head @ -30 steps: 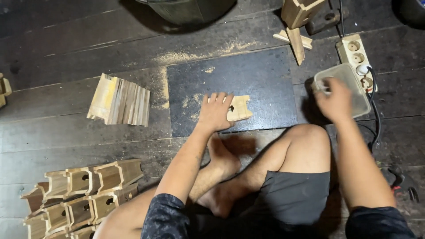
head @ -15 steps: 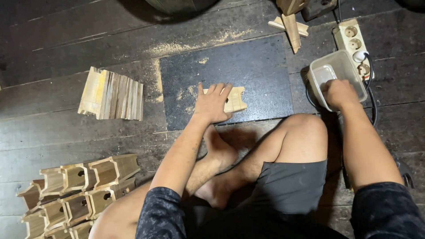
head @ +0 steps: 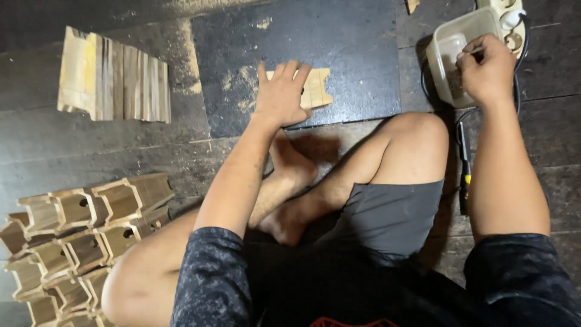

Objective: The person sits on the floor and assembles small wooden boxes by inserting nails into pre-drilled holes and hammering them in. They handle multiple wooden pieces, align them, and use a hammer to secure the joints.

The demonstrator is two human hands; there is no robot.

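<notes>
Stacked wooden box frames point(head: 78, 236) lie far left on the floor; a row of flat wood pieces point(head: 115, 75) above. My left hand point(head: 281, 97) presses flat, fingers spread, on a notched wood piece point(head: 318, 88) on the dark mat point(head: 351, 54). My right hand point(head: 487, 69) reaches into the clear plastic tub point(head: 445, 54), fingers curled; what they hold I cannot tell.
</notes>
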